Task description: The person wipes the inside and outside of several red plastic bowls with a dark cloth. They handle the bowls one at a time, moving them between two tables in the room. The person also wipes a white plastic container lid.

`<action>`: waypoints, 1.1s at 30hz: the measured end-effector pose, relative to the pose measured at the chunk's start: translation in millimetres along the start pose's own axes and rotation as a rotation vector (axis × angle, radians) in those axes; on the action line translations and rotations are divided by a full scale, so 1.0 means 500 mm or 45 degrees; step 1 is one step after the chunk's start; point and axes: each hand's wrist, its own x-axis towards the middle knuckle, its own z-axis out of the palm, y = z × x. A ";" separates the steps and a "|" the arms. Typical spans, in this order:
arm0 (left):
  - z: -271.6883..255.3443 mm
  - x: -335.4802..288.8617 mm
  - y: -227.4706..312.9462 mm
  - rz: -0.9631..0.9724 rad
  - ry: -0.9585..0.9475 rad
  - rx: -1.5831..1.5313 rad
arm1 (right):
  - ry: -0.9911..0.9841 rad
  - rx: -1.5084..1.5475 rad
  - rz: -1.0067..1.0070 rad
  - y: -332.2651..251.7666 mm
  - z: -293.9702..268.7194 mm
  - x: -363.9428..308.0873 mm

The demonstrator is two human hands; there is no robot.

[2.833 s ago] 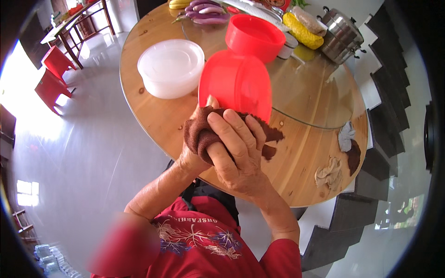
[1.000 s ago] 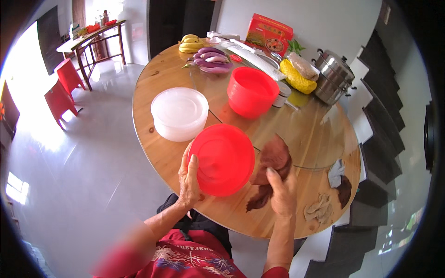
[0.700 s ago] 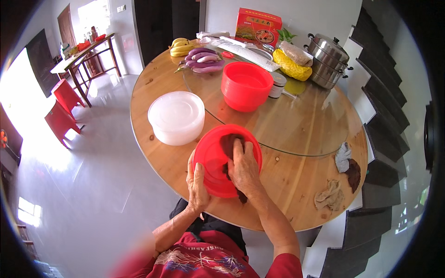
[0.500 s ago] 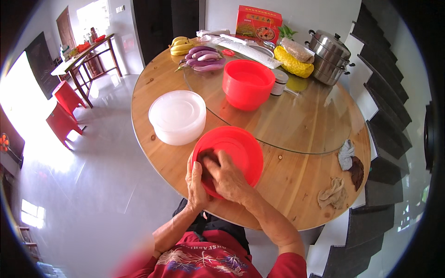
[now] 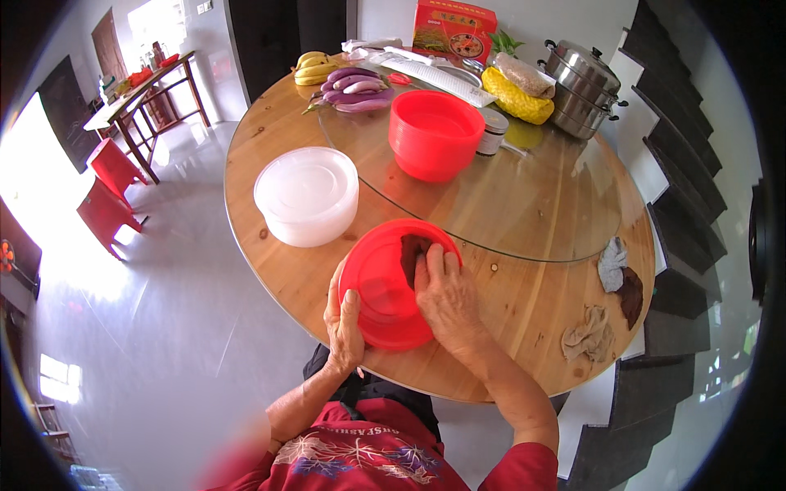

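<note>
A round red plastic bowl (image 5: 381, 286) rests at the near edge of the wooden table, tilted a little. My left hand (image 5: 344, 327) grips its left rim, thumb on the rim and fingers behind the wall. Inside the bowl, my right hand (image 5: 446, 299) presses a dark brown cloth (image 5: 413, 255) against the upper right of the inner wall; its fingers are closed on the cloth. Just beyond, to the left, stands a translucent white tub with a lid (image 5: 305, 196). A stack of red bowls (image 5: 435, 139) sits on the glass turntable farther off.
Crumpled rags (image 5: 588, 334) lie at the table's right edge. At the back are eggplants (image 5: 354, 88), bananas (image 5: 313, 69), a red box (image 5: 453, 31), a yellow bag (image 5: 517, 96), a jar (image 5: 492, 132) and a steel steamer pot (image 5: 580, 88). Dark stairs (image 5: 688, 237) rise on the right.
My right hand has moved from the bowl's left inner wall to its upper right, bringing the brown cloth into plain sight. My left hand still holds the left rim.
</note>
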 end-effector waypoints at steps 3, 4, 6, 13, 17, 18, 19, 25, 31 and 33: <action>-0.003 0.002 -0.012 0.023 -0.008 -0.051 | -0.238 -0.076 0.041 -0.021 0.011 -0.028; -0.002 -0.001 -0.009 0.023 0.003 -0.037 | -0.357 -0.017 0.043 -0.025 -0.007 -0.032; 0.005 -0.007 0.004 0.024 0.019 -0.016 | -0.491 0.105 0.024 -0.034 -0.028 -0.042; -0.009 0.001 -0.001 -0.047 -0.010 -0.050 | -0.464 0.640 -0.089 -0.074 -0.029 -0.049; -0.015 0.011 -0.012 -0.050 -0.016 -0.001 | -0.084 0.524 -0.090 -0.092 0.025 -0.011; -0.013 0.013 -0.014 -0.033 -0.013 0.012 | -0.032 0.401 -0.059 -0.088 0.038 0.003; -0.008 0.014 -0.005 -0.011 -0.015 0.033 | 0.020 0.280 -0.028 -0.085 0.047 0.015; -0.014 0.013 -0.019 -0.060 0.022 -0.145 | -0.265 0.176 0.070 -0.032 0.035 0.004; -0.005 0.008 -0.009 -0.050 0.001 -0.191 | -0.675 0.445 -0.010 -0.050 -0.042 -0.021; -0.004 0.009 -0.004 -0.026 -0.005 -0.087 | -0.693 0.634 -0.025 -0.065 -0.048 -0.014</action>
